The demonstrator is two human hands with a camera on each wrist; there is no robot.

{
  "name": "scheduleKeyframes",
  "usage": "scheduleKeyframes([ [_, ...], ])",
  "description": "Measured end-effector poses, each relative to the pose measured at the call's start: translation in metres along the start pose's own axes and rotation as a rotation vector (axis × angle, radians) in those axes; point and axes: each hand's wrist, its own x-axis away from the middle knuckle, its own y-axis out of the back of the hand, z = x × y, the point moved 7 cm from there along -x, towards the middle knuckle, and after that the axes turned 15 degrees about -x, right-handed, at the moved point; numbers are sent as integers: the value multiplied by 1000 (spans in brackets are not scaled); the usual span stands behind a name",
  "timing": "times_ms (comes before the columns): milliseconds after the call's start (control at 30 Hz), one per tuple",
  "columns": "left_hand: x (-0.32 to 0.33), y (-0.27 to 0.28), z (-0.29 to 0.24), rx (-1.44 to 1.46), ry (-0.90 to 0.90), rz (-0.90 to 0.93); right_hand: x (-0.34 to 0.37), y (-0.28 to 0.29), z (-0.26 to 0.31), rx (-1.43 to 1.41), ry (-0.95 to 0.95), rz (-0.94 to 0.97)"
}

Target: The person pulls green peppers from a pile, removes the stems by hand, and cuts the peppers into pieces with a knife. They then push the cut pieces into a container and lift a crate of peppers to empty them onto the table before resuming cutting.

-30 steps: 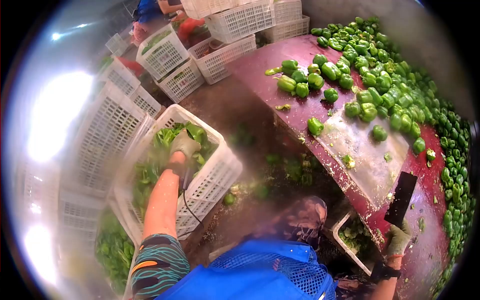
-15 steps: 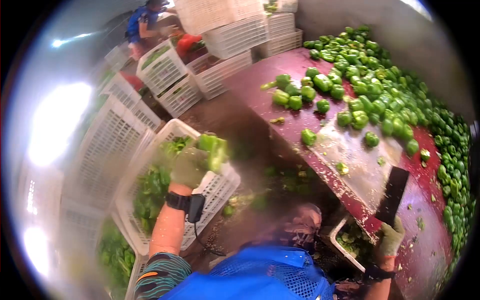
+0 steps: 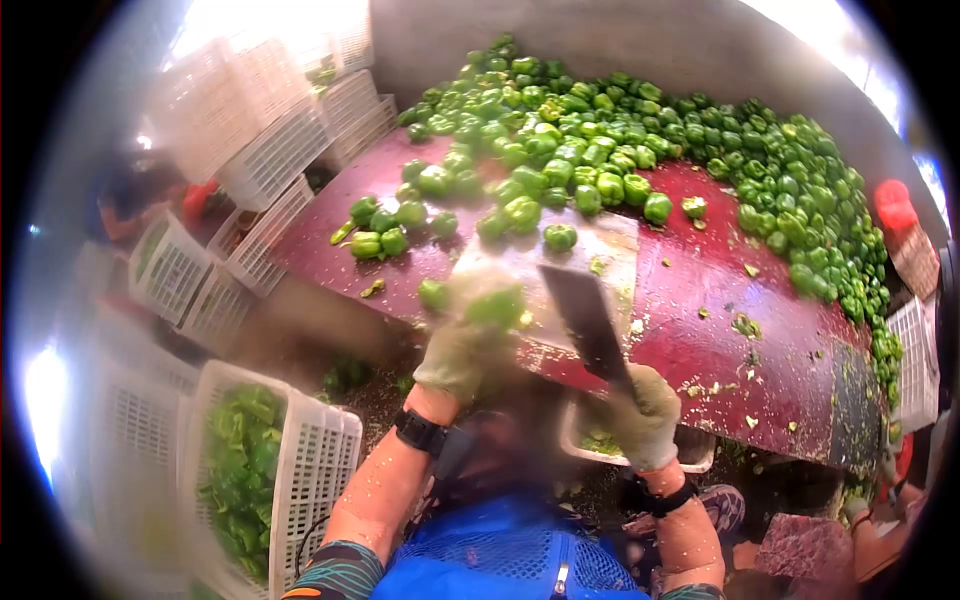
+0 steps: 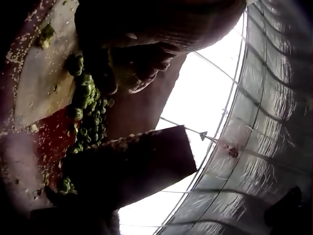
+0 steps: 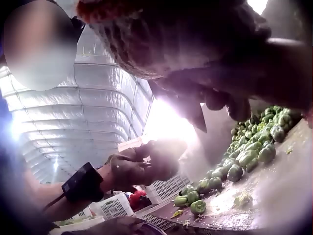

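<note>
In the head view my gloved left hand (image 3: 458, 358) grips a blurred green pepper (image 3: 495, 306) over the table's near edge. My gloved right hand (image 3: 643, 418) is curled round the handle of a broad dark blade (image 3: 583, 318), which points up and left above the pale board (image 3: 612, 255). The left wrist view shows the dark blade (image 4: 146, 161) below my left hand (image 4: 161, 29). In the right wrist view my left hand (image 5: 144, 164) is beyond my right hand (image 5: 181, 49). Hand and pepper stand apart from the blade.
Loose green peppers (image 3: 620, 120) are heaped along the back and right of the red table (image 3: 740, 330). A crate (image 3: 325, 440) of peppers stands at lower left, stacked crates (image 3: 270, 150) at upper left. Below the near edge sits a pale bin (image 3: 695, 455). Another person's arm (image 3: 880, 545) shows at lower right.
My left hand has risen from the crate with green pepper in it and come over to the table. My right hand has lifted the blade off the table. The head view has turned right.
</note>
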Motion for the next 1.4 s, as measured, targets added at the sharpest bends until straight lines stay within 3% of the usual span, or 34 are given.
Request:
scheduleKeyframes([
  [33,-3,-1,8,-121,-56,-7,0,-3,11,166,193,31],
  [100,0,-9,1,-636,-316,10,2,-14,28,440,412,102],
  [167,29,-41,-36,-1424,-731,58,2,-22,46,587,533,97],
  [233,67,-66,-52,-1756,-1083,-218,2,-30,54,661,595,104],
  [367,74,-65,-26,-2078,-836,-155,2,-40,68,727,669,133],
  [400,75,-66,-23,-2102,-899,-174,4,-42,67,747,664,151],
  [467,65,-51,-10,-1693,-848,-225,6,-42,61,830,657,173],
  [500,51,-33,13,-1270,-720,-240,7,-41,51,889,649,174],
  [533,55,-53,-23,-1401,-745,-128,10,-40,36,946,635,179],
  [567,61,-72,-57,-1518,-779,-10,2,-32,-6,1134,439,150],
  [600,53,-54,-46,-868,-344,0,-15,-21,-31,1279,221,236],
  [633,56,-48,-20,-205,67,5,-26,4,-78,1189,-21,234],
  [667,59,-51,-27,-150,65,75,-32,29,-103,1018,-71,79],
  [700,62,-46,-37,-100,54,119,-30,48,-106,932,79,-18],
  [733,64,-34,-33,-85,12,132,-28,77,-135,546,-73,-92],
  [767,74,-24,-52,-670,-109,35,-19,80,-156,-217,-625,-290],
  [800,87,-6,-46,-536,-25,-31,-15,77,-145,-333,-719,-386],
  [867,112,31,-32,-241,109,-193,-17,75,-158,-529,-754,-419],
  [900,130,38,-45,-304,72,-313,-17,86,-175,-592,-762,-411],
  [933,152,59,-48,-263,158,-400,-14,96,-194,-613,-796,-401],
  [1000,199,95,-85,-645,-67,-479,-11,106,-229,-669,-857,-405],
  [1033,222,98,-108,-285,-22,-521,-11,111,-240,-671,-856,-399],
  [1100,289,152,-120,-953,-179,-991,-12,111,-252,-676,-852,-398],
  [1133,324,178,-125,-1058,-160,-1112,-11,103,-233,-596,-866,-462],
  [1167,354,196,-139,-1063,23,-1292,-10,105,-235,-559,-859,-477],
  [1200,380,207,-152,-1561,165,-1312,-10,111,-238,-521,-850,-492],
  [1233,408,223,-154,-1317,233,-1479,-12,113,-238,-482,-841,-505],
  [1300,454,274,-139,-1558,559,-1455,-10,102,-212,-456,-880,-467],
  [1333,478,300,-132,-1673,723,-1421,-12,111,-226,-449,-856,-453],
  [1367,485,303,-135,-1502,988,-1516,-13,121,-240,-441,-834,-439],
  [1400,481,300,-143,-1706,907,-1604,-13,130,-254,-450,-827,-427],
])
